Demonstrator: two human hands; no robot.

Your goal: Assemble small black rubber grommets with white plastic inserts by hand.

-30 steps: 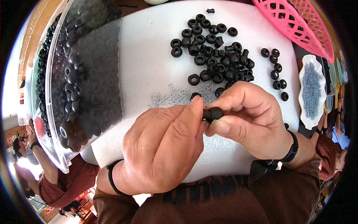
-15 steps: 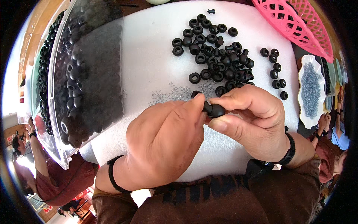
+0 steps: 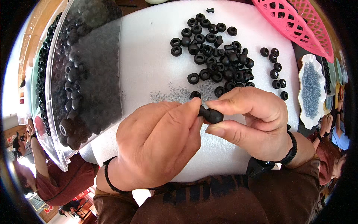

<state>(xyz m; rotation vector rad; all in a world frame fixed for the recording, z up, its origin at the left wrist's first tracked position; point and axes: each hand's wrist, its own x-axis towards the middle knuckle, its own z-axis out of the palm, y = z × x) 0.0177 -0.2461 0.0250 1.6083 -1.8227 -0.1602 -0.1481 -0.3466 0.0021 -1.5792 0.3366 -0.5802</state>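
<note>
My left hand point(image 3: 158, 140) pinches the narrower end of a smooth black round-headed piece point(image 3: 214, 116). The thumb and forefinger of my right hand point(image 3: 259, 121) close on its rounded end. I cannot tell whether this is one part or two pushed together. Just beyond my left fingertips, another black piece point(image 3: 195, 95) shows, partly hidden. A pile of black ring-like pieces point(image 3: 223, 63) with round holes lies past my hands, some with narrow necks. Tiny pale wire-like bits point(image 3: 175, 91) are scattered on the white foam sheet point(image 3: 149, 48).
A clear plastic tub point(image 3: 56, 123) full of black pieces leans at the left. A short row of black rings point(image 3: 277, 67) lies at the right, near a white scalloped dish point(image 3: 305, 119) of small bluish-grey bits. A pink lattice basket point(image 3: 268, 15) stands far right. Other people sit on both sides.
Both hands have shifted slightly, the left one a little to the left and down. The held black piece has tilted, and more of it shows between the fingers.
</note>
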